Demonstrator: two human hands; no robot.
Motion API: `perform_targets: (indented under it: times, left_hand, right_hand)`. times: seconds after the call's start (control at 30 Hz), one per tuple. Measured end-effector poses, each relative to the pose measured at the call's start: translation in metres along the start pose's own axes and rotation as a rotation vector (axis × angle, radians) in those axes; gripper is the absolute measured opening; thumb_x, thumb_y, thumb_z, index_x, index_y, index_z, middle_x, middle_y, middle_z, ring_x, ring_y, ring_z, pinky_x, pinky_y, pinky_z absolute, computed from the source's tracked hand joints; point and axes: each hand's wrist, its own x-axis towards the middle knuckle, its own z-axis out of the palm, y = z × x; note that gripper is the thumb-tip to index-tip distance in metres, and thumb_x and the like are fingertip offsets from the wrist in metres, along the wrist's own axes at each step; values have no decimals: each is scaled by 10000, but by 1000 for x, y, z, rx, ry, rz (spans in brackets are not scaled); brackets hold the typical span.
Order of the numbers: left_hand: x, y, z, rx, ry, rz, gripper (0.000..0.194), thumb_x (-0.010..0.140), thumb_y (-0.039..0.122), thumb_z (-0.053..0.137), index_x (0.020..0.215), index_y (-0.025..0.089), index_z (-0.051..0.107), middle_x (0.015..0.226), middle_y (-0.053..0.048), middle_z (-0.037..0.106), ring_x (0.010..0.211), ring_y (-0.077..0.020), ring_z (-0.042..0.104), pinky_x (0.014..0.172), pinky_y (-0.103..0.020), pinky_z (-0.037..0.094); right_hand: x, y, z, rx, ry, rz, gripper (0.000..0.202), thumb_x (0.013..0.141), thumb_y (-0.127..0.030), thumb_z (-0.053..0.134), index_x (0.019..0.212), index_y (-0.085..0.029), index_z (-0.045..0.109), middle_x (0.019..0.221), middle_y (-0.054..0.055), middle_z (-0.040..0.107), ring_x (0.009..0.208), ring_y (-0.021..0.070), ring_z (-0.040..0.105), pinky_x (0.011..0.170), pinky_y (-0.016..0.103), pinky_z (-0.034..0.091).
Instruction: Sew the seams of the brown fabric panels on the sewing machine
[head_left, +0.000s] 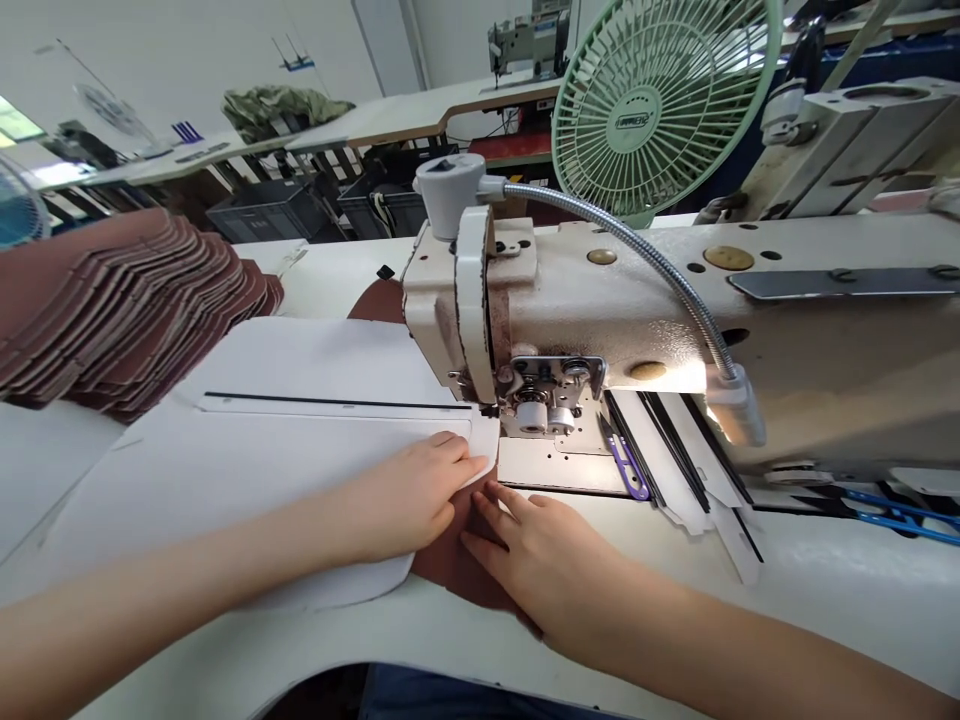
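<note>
A large white sheet [300, 470] with a long black-edged slot lies over a reddish-brown panel [465, 560], whose edge shows beneath. My left hand [409, 495] rests flat on the white sheet near its right corner, fingers stretched towards the machine. On the brown panel, just right of the sheet's edge, my right hand [536, 555] lies with its fingers spread. The sewing machine [540, 400] stands directly beyond both hands. Its needle area touches or nearly touches the sheet's far right corner; the needle itself is hard to make out.
At the left sits a stack of brown panels [112, 300]. Purple thread snips [626, 460], white and black strips [675, 450] and blue-handled scissors [885, 510] lie to the right. A lamp [735, 405] on a bent metal neck lights the machine bed. A green fan [660, 110] stands behind.
</note>
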Motion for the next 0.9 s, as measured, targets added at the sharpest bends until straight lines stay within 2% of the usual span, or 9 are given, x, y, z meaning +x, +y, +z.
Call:
perform_targets:
  times: [0.1, 0.23, 0.43, 0.57, 0.7, 0.83, 0.9]
  left_hand:
    - [4, 0, -3, 30, -1, -10, 368, 792, 42, 415, 1095, 184, 568, 1024, -82, 565, 967, -234, 526, 870, -348, 444]
    - [10, 2, -4, 129, 10, -21, 327, 809, 49, 418, 1078, 159, 568, 1020, -95, 565, 960, -239, 522, 875, -364, 440]
    - [20, 2, -1, 284, 30, -26, 269, 783, 45, 455, 1008, 143, 565, 982, -103, 565, 911, -241, 522, 827, -362, 457]
    - [24, 4, -6, 277, 16, -60, 242, 797, 58, 457, 997, 149, 558, 1002, -106, 561, 948, -251, 526, 828, -367, 472]
    - [22, 7, -14, 316, -36, -59, 318, 801, 70, 478, 1105, 139, 541, 1098, -128, 557, 1024, -274, 532, 883, -397, 465]
    - [21, 10, -25, 430, -73, -59, 343, 786, 105, 533, 1128, 140, 536, 1087, -134, 591, 992, -275, 569, 863, -380, 467]
    - [21, 12, -30, 442, -82, -53, 333, 770, 98, 546, 1099, 144, 546, 1048, -124, 609, 957, -265, 586, 843, -361, 467]
  right_hand:
    - [5, 2, 3, -14, -20, 61, 682, 756, -359, 712, 1332, -59, 502, 1410, 268, 435, 1316, 373, 408, 866, 419, 488]
    - [10, 10, 4, -22, -11, 84, 650, 777, -268, 670, 1365, -77, 468, 1448, 235, 404, 1326, 339, 401, 864, 395, 479]
    - [12, 22, 3, -8, 38, 93, 640, 746, -201, 655, 1349, -83, 477, 1384, 215, 492, 1273, 325, 434, 852, 397, 461]
    - [14, 26, 13, -68, 131, 114, 564, 767, -174, 604, 1312, -64, 504, 1299, 225, 551, 1174, 302, 492, 792, 376, 469]
    - [17, 28, 23, -139, 234, 129, 453, 837, -132, 503, 1284, -67, 540, 1177, 209, 628, 1065, 277, 555, 740, 351, 475]
    - [15, 28, 27, -185, 220, 75, 572, 789, -168, 557, 1317, 42, 491, 1313, 280, 530, 1218, 335, 490, 897, 394, 448]
    - [13, 27, 25, -174, 186, 83, 627, 765, -190, 572, 1333, 56, 470, 1379, 289, 464, 1284, 355, 430, 913, 410, 437]
